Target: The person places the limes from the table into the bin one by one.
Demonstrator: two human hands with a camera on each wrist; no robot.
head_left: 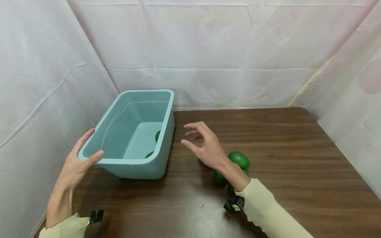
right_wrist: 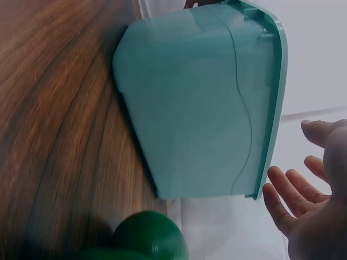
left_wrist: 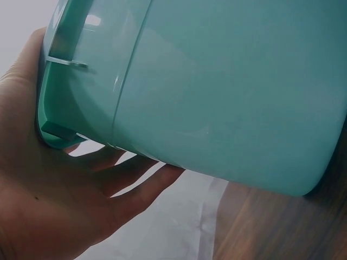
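A teal plastic bin (head_left: 140,165) stands on the left of the wooden table (head_left: 268,138). My left hand (head_left: 84,148) grips its near left corner, thumb over the rim and fingers along the outer wall. The left wrist view shows the left hand (left_wrist: 59,184) against the bin (left_wrist: 217,81). Two green round fruits (head_left: 157,135) lie inside against the right wall. My right hand (head_left: 190,135) hovers just right of the bin, fingers relaxed and holding nothing. Behind its wrist more green fruits (head_left: 239,159) lie on the table. The right wrist view shows the bin (right_wrist: 200,108), one fruit (right_wrist: 149,235) and the right fingers (right_wrist: 282,203).
White sheeting walls off the table at the back (head_left: 208,49), the left and the right. The bin sits close to the left sheet. Bare wood stretches across the right half and along the front edge of the table.
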